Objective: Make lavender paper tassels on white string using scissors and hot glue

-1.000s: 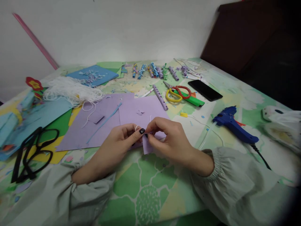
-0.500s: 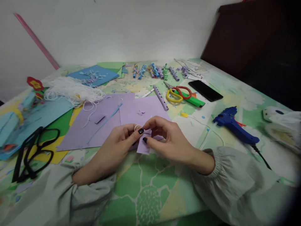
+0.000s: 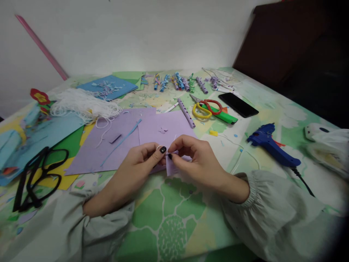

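Both hands meet in the middle, just above the near edge of the lilac paper sheets (image 3: 169, 125). My left hand (image 3: 137, 162) is closed in a pinch, with a small loop of white string (image 3: 158, 147) showing by its thumb. Pinched between the fingers and thumb of my right hand (image 3: 197, 160) is a small piece of purple paper (image 3: 171, 169), which hangs below the fingertips. Its upper part is gathered against the left thumb and mostly hidden. A short end of white string stands up behind the right fingers.
Scissors (image 3: 202, 111), a green cutter (image 3: 225, 116), a phone (image 3: 238, 104) and a punched purple paper tube (image 3: 186, 112) lie beyond my hands. A blue glue gun (image 3: 272, 145) is right. Leftward are tangled white string (image 3: 81, 105) and black glasses (image 3: 40, 178). Several decorated rolls (image 3: 178, 80) line the back.
The purple paper piece has turned and shifted slightly right and up, and its fringed part is now more covered by my right fingers. My hands stay close together.
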Motion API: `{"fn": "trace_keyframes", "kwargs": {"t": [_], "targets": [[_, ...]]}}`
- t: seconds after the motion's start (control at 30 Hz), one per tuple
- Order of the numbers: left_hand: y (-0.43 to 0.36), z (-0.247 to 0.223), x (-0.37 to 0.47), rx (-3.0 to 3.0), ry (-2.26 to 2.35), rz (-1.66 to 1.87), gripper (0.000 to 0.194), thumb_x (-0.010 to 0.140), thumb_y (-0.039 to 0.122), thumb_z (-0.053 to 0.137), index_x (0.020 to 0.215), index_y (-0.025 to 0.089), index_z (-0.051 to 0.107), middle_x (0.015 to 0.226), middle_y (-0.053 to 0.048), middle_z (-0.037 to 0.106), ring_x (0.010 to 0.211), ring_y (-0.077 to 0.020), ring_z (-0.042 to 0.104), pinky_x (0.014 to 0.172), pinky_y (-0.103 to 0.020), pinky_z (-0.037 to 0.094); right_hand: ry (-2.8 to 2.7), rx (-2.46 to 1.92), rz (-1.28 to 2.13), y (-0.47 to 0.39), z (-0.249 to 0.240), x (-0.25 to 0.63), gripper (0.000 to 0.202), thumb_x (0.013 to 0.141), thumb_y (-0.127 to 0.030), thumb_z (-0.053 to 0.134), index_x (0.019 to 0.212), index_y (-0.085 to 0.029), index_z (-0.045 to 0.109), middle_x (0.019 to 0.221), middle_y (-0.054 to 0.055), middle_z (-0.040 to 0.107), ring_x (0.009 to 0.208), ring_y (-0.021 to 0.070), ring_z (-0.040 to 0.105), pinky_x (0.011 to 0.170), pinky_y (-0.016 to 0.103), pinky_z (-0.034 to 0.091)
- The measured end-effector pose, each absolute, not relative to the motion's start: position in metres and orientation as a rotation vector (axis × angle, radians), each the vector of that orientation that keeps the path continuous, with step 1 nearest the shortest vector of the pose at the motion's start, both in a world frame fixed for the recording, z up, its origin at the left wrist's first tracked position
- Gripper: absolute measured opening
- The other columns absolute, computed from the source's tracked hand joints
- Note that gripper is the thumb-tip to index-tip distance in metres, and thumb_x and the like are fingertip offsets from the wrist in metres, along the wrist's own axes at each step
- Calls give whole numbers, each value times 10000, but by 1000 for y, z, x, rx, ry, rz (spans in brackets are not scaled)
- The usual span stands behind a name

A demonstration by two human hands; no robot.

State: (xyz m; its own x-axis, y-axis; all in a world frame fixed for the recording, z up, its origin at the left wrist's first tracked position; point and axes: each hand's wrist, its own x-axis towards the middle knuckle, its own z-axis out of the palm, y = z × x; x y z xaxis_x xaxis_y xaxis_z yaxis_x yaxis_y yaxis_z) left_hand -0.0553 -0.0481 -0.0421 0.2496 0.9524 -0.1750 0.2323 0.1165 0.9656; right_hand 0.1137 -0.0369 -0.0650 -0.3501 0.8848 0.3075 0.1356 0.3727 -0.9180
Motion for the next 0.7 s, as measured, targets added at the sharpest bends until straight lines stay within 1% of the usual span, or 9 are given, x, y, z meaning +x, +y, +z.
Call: {"fn": "trace_keyframes", "kwargs": {"t": [0.07,0.23,0.5,0.7], "targets": [[-49,-42,-56,1367,1216,789,251,797,368,651,682,156,583,616,46,515,566,-86,416,490,-176,330,-1752,-904,1047,-37,-65,114,77,788,-121,566,837,-155,615,782,9,638,696,124,604,653,264,497],[-50,-44,-57,1363,1199,784,212,781,347,671,717,159,596,645,46,540,581,-86,432,506,-178,343,-1765,-906,1040,-37,-66,114,71,782,-115,558,813,-158,605,768,3,627,686,121,593,641,259,489],[-48,-45,-56,1344,1198,755,230,756,353,685,696,158,578,608,53,505,538,-80,390,468,-184,294,-1739,-911,1086,-35,-67,113,90,754,-90,555,774,-163,604,739,-10,620,665,108,578,628,243,474],[-47,-47,-57,1315,1183,717,229,762,362,667,721,157,574,645,34,527,578,-94,421,508,-193,326,-1745,-935,1104,-34,-69,115,91,750,-95,561,783,-165,609,753,-5,629,684,117,588,646,257,480]]}}
